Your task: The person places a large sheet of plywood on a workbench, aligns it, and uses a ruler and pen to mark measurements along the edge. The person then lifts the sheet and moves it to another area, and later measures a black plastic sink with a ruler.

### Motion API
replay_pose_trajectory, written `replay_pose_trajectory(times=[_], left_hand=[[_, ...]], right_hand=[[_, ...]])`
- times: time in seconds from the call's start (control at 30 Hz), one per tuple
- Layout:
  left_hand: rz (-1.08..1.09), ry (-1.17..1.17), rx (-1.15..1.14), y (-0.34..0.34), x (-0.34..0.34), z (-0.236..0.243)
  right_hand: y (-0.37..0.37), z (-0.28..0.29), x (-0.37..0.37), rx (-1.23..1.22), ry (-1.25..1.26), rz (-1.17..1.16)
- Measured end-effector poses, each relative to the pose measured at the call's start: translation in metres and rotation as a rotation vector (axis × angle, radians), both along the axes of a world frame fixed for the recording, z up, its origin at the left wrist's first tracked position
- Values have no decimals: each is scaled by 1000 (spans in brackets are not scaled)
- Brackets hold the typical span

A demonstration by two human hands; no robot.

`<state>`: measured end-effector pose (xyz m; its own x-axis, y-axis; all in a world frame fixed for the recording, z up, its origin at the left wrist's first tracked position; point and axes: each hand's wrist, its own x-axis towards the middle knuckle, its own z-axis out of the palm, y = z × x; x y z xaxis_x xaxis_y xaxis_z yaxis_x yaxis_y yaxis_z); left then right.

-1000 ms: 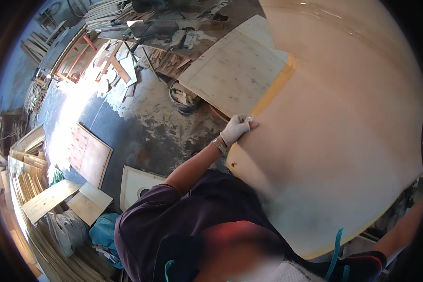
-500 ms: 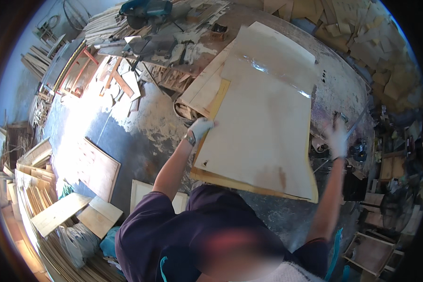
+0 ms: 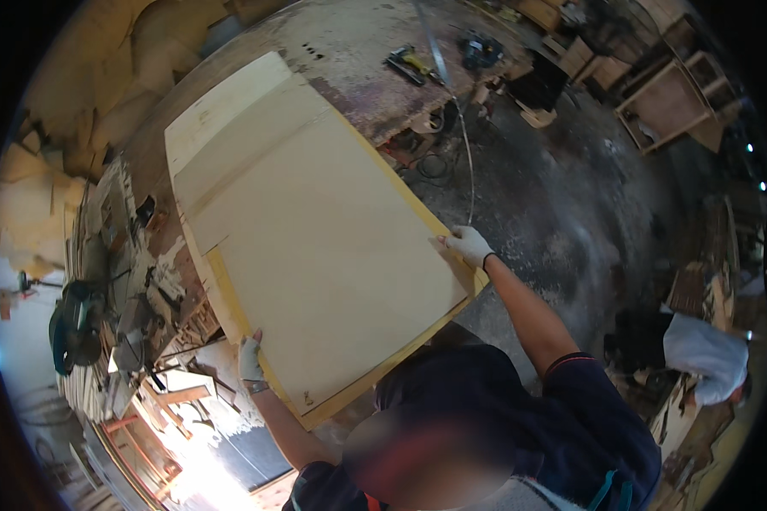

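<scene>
A large, thin cream sheet (image 3: 315, 230) lies over a yellow-edged sheet (image 3: 379, 175), and both hang past the workbench toward my body. My left hand (image 3: 251, 358), in a pale glove, is closed on the sheets' left edge, thumb on top. My right hand (image 3: 467, 245), also gloved, pinches the right edge near the near right corner. The fingers under the sheets are hidden. Another pale panel (image 3: 256, 85) lies beneath at the far end.
On the bench (image 3: 358, 43) lie a yellow-and-black power tool (image 3: 413, 64) and a dark tool (image 3: 479, 49). A cable (image 3: 469, 162) hangs from its edge. A green machine (image 3: 81, 319) stands at left, a wooden frame (image 3: 665, 106) at far right. A person in a light shirt (image 3: 707, 353) bends at right.
The view has swung to the right. My right hand, apart from the sheets before, now grips their right edge. My left hand stays on the left edge.
</scene>
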<state>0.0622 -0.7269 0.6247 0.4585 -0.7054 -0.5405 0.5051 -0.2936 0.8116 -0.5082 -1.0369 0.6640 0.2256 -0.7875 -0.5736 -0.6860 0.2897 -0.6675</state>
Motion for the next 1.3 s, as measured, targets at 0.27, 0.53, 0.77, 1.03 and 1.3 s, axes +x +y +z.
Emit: replay_pose_trajectory(times=[0.27, 0.53, 0.77, 1.03, 1.3], left_hand=[[-103, -208, 62, -35, 1, -4], [43, -404, -2, -88, -90, 57], [-77, -583, -98, -136, -170, 119], [-331, -648, -167, -248, -327, 158], [-609, -633, -393, -351, -500, 188]], right_hand=[[8, 124, 58, -461, 27, 207], [38, 217, 50, -564, 46, 176], [61, 211, -56, -635, 53, -43], [102, 226, -220, -521, 27, -386], [146, 249, -341, -537, 155, -702]])
